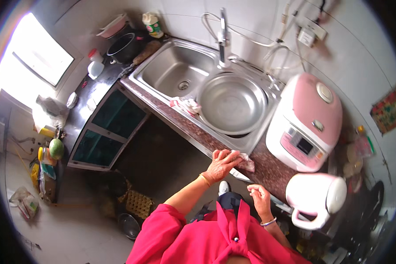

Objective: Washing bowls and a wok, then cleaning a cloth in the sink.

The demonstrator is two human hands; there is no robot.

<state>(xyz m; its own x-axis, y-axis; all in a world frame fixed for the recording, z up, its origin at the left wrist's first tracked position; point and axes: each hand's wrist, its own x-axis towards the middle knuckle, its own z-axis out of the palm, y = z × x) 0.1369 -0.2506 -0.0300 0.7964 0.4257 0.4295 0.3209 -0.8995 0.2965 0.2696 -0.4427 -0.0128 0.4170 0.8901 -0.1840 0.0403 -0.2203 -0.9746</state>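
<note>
My left hand [219,165] presses a pale, reddish cloth [246,163] on the speckled stone countertop [267,173], at the front corner of the stainless steel double sink [250,145]. Its fingers lie over part of the cloth. My right hand [261,200] hovers near the counter's front edge, fingers loosely bent, with nothing visible in it. A round metal basin [232,104] sits in the right bowl of the sink. Another cloth, white and red [186,106], lies bunched on the sink's front rim, left of the basin.
Right of the sink stands a pink and white rice cooker [312,118]; a white electric kettle [312,194] is nearer me. The faucet [222,39] rises behind the sink. A black pot [122,49] and a bottle [152,25] occupy the far left corner. An egg tray [139,203] lies below.
</note>
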